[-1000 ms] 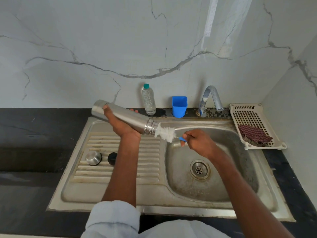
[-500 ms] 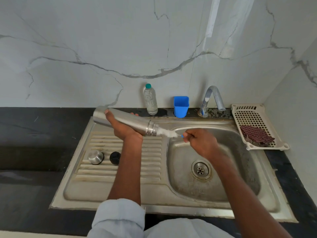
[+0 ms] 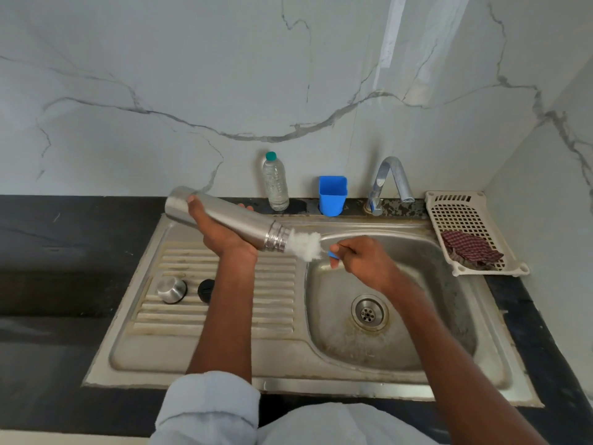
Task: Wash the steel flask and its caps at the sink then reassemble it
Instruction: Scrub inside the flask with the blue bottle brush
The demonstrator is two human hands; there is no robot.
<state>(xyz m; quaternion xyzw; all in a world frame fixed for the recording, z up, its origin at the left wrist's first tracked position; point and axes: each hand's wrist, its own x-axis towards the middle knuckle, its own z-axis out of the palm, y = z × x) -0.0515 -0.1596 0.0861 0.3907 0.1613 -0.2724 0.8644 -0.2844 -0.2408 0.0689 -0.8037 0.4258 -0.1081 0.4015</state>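
The steel flask (image 3: 231, 221) lies nearly horizontal above the sink's drainboard (image 3: 276, 303), its threaded mouth pointing right toward the basin, with the left hand (image 3: 221, 234) cupping it from below, fingers curled round its body. The white bristles of a bottle brush (image 3: 305, 245) sit at the mouth, the right hand (image 3: 362, 261) pinching the blue handle in its fingers. On the drainboard rest a steel cap (image 3: 171, 289) and, just beside it, a black inner cap (image 3: 205, 290); behind stand a plastic bottle (image 3: 275, 184), blue cup (image 3: 332, 195) and tap (image 3: 390, 183).

White marble-veined wall (image 3: 224, 75) behind and at right; black bench (image 3: 64, 239); light streak on wall, upper right.
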